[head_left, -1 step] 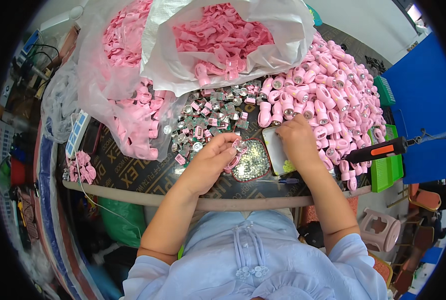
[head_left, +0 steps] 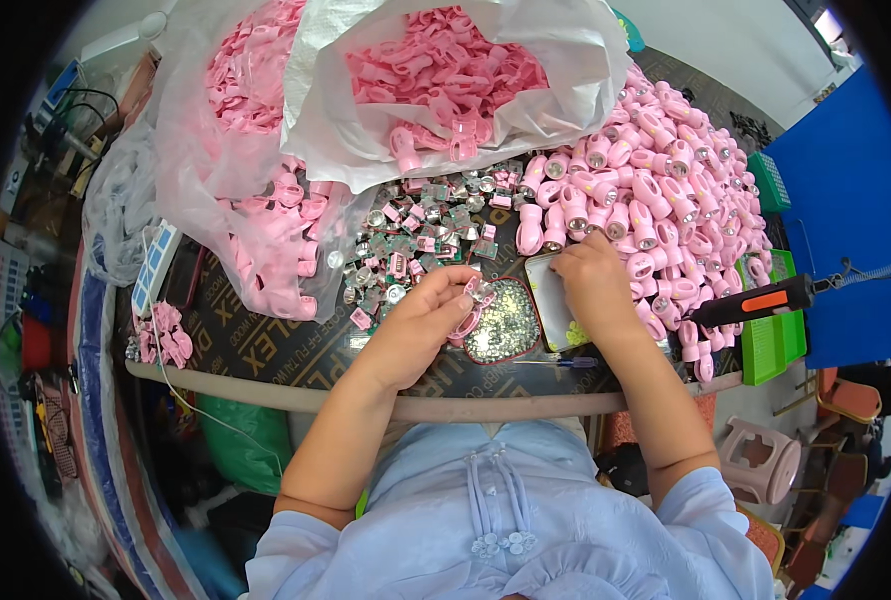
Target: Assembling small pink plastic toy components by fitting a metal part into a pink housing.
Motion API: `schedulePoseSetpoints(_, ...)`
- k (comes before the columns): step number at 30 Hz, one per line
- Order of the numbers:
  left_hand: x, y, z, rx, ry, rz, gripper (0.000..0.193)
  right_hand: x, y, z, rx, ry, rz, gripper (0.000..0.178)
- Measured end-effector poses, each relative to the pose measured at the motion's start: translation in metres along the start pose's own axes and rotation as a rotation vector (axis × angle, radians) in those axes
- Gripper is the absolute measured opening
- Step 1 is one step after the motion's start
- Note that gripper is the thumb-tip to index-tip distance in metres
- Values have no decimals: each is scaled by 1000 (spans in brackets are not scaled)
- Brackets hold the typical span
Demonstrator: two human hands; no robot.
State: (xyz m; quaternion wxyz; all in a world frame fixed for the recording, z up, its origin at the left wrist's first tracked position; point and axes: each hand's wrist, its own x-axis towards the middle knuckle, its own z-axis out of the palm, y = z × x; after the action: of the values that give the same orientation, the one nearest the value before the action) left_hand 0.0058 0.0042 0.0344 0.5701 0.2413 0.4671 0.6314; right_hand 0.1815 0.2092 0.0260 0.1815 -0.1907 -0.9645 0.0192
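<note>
My left hand (head_left: 429,318) pinches a pink plastic flashlight shell (head_left: 469,322) with a clear, shiny piece at its top. It hovers at the left edge of a red-rimmed tin (head_left: 504,345) filled with small metallic parts. Beside that tin lies a shallow white tray (head_left: 558,325) with a yellow-green flower mark. My right hand (head_left: 594,283) rests over the tray's far right side, fingers curled together; what they hold, if anything, is hidden. Loose reflector and circuit pieces (head_left: 421,235) with pink blocks are spread beyond my left hand.
Finished-looking pink flashlights (head_left: 656,180) are heaped at the right. A white sack (head_left: 316,100) of pink shells stands behind, with a clear bag (head_left: 181,130) to its left. A black-orange power screwdriver (head_left: 756,302) hangs near green trays (head_left: 764,345). A thin pen-like tool (head_left: 574,361) lies near the table edge.
</note>
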Motion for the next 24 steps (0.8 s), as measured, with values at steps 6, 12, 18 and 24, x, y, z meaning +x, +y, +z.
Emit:
schedulePoseSetpoints(6,-4,2,-5,49,-11,-5,48,-4,-13,-6,163,-6,71,23)
schedulePoseSetpoints(12,3,-2,0,51,27,86,28,-12,-37,-40,975,-217,524,9)
schedulePoseSetpoints(18,8,0,5,78,-18,23,19,-7,-61,-45,1048,-45,211,9)
schedulePoseSetpoints(24,5,6,15,22,-30,-1,19,-6,-70,-39,888,-58,132,13)
